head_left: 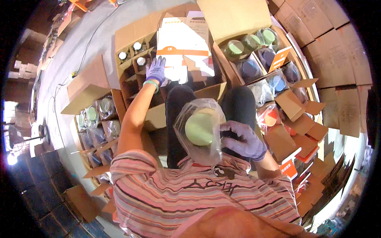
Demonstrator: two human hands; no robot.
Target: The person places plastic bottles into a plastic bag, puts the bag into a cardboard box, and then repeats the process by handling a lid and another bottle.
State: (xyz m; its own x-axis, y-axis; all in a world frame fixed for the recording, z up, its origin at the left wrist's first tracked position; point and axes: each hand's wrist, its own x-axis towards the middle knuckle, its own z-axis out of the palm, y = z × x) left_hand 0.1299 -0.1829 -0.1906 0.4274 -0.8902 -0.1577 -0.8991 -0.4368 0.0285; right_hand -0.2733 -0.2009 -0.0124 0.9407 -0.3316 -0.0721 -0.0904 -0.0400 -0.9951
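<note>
My right hand (244,139), in a pale purple glove, grips a cup with a round light-green top (199,127) in front of my chest. A loose clear plastic bag (210,155) surrounds the cup and hides its lower part. Ahead and to the left, my left hand (156,71) wears a matching glove. Its fingers are stretched out at the left edge of some flat white-and-orange cartons (180,37). Those cartons lie over an open cardboard box (122,85) with dividers, where several white-capped bottles (141,61) stand.
On the right, a large open box (222,59) holds bagged cups with green, blue and red tops, with small brown cartons (279,141) nearer me. Another box of bagged cups (92,114) stands at left. Stacked cardboard boxes (317,51) line the far right. A cable (85,51) crosses the floor.
</note>
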